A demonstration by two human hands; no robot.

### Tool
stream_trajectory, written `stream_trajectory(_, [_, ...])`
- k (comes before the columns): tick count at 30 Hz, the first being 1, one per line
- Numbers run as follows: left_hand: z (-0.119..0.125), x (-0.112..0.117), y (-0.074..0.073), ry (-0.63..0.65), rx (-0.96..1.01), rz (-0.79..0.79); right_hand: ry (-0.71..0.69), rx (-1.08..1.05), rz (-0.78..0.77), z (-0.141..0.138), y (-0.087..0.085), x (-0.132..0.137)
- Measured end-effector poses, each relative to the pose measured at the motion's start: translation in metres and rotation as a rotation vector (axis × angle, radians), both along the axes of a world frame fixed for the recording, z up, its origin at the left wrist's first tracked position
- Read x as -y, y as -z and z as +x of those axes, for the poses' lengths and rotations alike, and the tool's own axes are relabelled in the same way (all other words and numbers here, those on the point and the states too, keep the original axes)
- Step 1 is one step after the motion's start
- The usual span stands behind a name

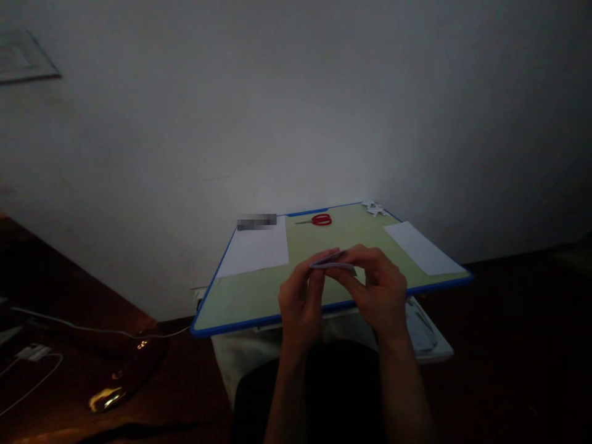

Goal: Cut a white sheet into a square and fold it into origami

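A small folded piece of paper (333, 265) is held up over the near edge of the table, its layers slightly apart. My left hand (303, 296) pinches its left end between thumb and fingers. On the other end, my right hand (379, 287) grips the paper with thumb and fingertips. Beyond my hands lie red-handled scissors (320, 219), blades pointing left. A white sheet of paper (259, 250) rests flat on the table's left, and a narrower white sheet (423, 248) lies on the right.
The pale green tabletop (250, 296) has a blue rim and stands against a grey wall (296, 111). Small white paper pieces (374, 208) are heaped at its far right corner. A white cable (102, 328) runs along the left, near a power strip (33, 352).
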State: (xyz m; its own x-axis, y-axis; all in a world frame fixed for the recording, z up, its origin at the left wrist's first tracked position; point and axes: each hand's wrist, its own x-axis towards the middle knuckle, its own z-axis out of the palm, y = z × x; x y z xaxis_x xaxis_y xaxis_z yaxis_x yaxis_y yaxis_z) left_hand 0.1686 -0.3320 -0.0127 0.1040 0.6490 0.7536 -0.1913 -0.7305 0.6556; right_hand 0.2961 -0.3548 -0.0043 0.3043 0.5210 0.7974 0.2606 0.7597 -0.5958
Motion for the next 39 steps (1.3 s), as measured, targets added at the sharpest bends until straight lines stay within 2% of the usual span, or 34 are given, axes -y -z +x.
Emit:
stream_trajectory(5, [0.0, 0.002, 0.001, 0.032, 0.037, -0.023, -0.006, 0.071, 0.033, 0.002, 0.0, 0.0])
stream_trajectory(10, [-0.001, 0.002, 0.001, 0.075, 0.048, -0.036, 0.093, 0.043, 0.057, 0.004, -0.002, 0.002])
stream_trajectory(14, [-0.004, 0.002, 0.0, 0.121, 0.066, -0.034, 0.059, 0.043, 0.059, 0.003, -0.002, 0.002])
stream_trajectory(21, [-0.003, 0.002, -0.002, 0.107, 0.09, -0.032, -0.008, -0.042, 0.105, -0.001, -0.002, -0.001])
stream_trajectory(30, [-0.004, -0.002, 0.001, 0.012, 0.094, -0.033, -0.029, 0.112, 0.108, 0.008, -0.002, 0.002])
stream_trajectory(32, [-0.003, -0.003, 0.002, 0.057, 0.094, -0.067, 0.012, 0.095, 0.121, 0.004, -0.002, 0.001])
stream_trajectory(36, [0.006, -0.001, 0.002, 0.235, 0.095, -0.098, 0.126, 0.111, 0.148, -0.004, -0.002, -0.001])
stream_trajectory(39, [0.013, 0.002, 0.003, 0.234, 0.137, -0.134, 0.166, 0.162, 0.151, -0.007, -0.001, -0.001])
